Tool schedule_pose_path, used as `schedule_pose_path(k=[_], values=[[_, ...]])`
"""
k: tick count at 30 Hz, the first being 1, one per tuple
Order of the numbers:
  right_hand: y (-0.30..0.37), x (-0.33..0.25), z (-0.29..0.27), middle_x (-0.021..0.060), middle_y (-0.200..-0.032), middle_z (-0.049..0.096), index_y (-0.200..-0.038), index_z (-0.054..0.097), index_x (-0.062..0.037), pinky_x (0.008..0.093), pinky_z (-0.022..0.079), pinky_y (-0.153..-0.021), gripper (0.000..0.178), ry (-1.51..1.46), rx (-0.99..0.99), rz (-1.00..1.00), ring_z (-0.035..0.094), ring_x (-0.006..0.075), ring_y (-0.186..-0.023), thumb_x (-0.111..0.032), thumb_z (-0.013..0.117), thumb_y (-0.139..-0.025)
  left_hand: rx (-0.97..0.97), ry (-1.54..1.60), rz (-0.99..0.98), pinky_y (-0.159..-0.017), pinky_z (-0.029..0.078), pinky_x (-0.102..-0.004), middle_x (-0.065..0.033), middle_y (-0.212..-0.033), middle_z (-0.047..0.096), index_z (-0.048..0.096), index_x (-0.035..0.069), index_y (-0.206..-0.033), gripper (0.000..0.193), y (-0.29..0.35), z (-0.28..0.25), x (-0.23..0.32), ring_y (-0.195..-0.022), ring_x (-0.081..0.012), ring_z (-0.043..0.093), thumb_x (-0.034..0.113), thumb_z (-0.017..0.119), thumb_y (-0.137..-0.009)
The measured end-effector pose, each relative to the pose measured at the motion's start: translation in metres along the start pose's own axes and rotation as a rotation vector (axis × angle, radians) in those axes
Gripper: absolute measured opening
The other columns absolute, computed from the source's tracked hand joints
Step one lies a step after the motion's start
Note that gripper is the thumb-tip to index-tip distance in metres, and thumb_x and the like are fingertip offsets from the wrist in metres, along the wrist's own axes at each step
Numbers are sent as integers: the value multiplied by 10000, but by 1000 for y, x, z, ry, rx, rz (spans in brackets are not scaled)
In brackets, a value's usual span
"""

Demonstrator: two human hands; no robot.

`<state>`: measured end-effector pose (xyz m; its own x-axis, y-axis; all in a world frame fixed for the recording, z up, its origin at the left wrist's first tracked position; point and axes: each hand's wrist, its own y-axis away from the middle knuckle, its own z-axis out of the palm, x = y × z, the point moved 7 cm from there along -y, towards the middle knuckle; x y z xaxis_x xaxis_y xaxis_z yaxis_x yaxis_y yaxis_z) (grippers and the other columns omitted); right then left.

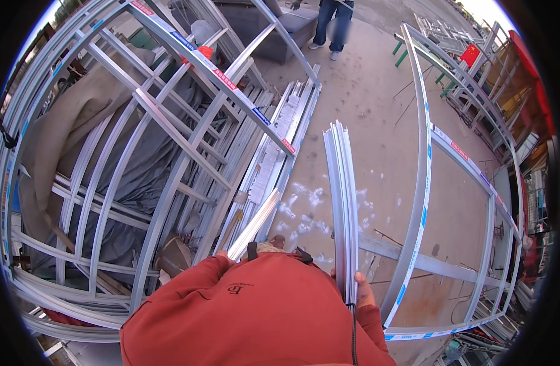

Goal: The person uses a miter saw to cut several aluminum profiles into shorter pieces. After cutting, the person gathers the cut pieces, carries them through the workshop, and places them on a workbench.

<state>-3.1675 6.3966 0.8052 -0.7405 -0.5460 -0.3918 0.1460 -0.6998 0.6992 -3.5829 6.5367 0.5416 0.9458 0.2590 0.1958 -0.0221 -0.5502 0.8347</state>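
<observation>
A bundle of long silver aluminium profiles [341, 195] stretches forward from my right side, its far end raised and its near end beside my red jacket. Around its near end my right hand [364, 290] is closed, with the thumb and some fingers showing on either side. On my left, a shorter bright metal profile [254, 224] slants away from my waist. My left hand [224, 255], mostly hidden by my sleeve and jacket, is closed on its near end.
Welded metal frames [188, 155] with cross bars lean at the left over grey sheeting and stacked profiles [274, 146]. A large frame [421, 183] stands at the right. Ahead, a person in jeans [333, 24] stands by a grey sofa [280, 33]. White marks spot the concrete floor [359, 85].
</observation>
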Motion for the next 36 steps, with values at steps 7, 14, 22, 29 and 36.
schedule_pose_path(k=[7, 14, 22, 29, 36], values=[[-24, -17, 21, 121, -892, 683, -1111, 627, 11, 338, 577, -704, 834, 22, 7, 46, 672, 236, -766, -572, 831, -550, 9, 126, 55, -856, 543, -389, -220, -1023, 700, 662, -1, -1109, 606, -6, -21, 16, -956, -342, 688, 323, 822, -622], [-64, -53, 41, 99, -889, 670, -1098, 627, 8, 322, 570, -699, 807, 59, -42, 65, 662, 217, -766, -551, 834, -554, 69, 37, 70, -893, 523, -401, -243, -1077, 679, 646, -5, -1111, 605, -52, -16, 4, -1010, -367, 665, 325, 811, -631], [-117, -112, 57, 64, -900, 648, -1143, 603, -11, 273, 547, -693, 758, 12, -81, 99, 631, 163, -762, -476, 838, -593, 160, 18, 92, -854, 529, -425, -256, -1016, 685, 649, 0, -1081, 564, -93, -83, 61, -985, -390, 670, 309, 811, -637], [-156, -133, 31, 70, -938, 621, -1141, 596, -12, 287, 529, -740, 799, -72, -72, 72, 608, 170, -831, -528, 822, -574, 174, 18, 226, -843, 537, -412, -223, -999, 699, 668, 5, -1051, 524, -158, -210, 202, -936, -359, 682, 291, 835, -645], [-165, -143, 11, 119, -922, 653, -1119, 595, 19, 332, 566, -720, 811, -279, -29, 19, 659, 225, -806, -542, 828, -583, 291, -68, 226, -897, 520, -402, -248, -1073, 676, 647, -26, -1076, 547, -220, -329, 328, -1001, -371, 662, 288, 812, -659]])
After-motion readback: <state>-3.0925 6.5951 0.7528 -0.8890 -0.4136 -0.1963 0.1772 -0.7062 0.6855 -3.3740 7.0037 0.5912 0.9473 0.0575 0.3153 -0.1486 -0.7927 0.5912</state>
